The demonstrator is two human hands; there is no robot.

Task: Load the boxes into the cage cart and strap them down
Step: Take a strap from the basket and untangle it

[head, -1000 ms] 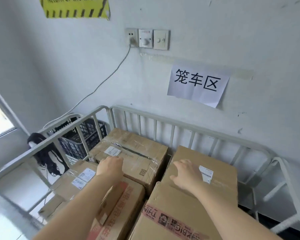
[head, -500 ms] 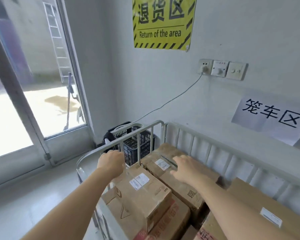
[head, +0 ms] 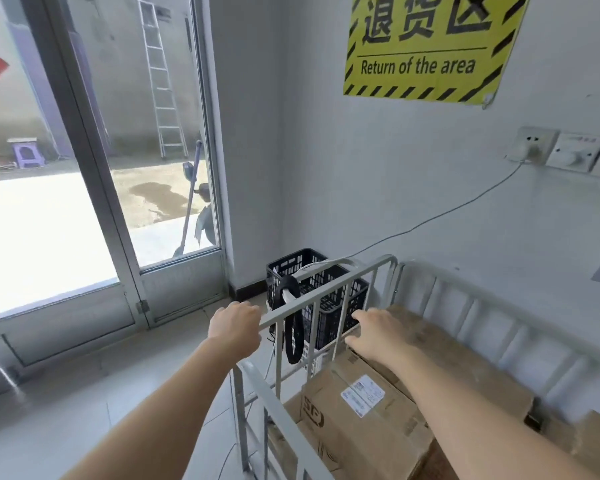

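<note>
The white metal cage cart fills the lower right, against the wall. Cardboard boxes lie inside it: one with a white label near me and a longer one along the back rail. A black strap hangs coiled from the cart's left top rail. My left hand sits on that rail just left of the strap, fingers curled over it. Above the boxes, my right hand is held with fingers spread, pointing at the rail bars right of the strap, holding nothing.
A black plastic crate stands on the floor behind the cart's left side. A glass door is at the left, with tiled floor before it. A cable runs from the wall socket down to the crate.
The view has swung left and up, from the boxes to the cart's left rail. Both hands left the box tops; the left went onto the rail, the right toward the strap.
</note>
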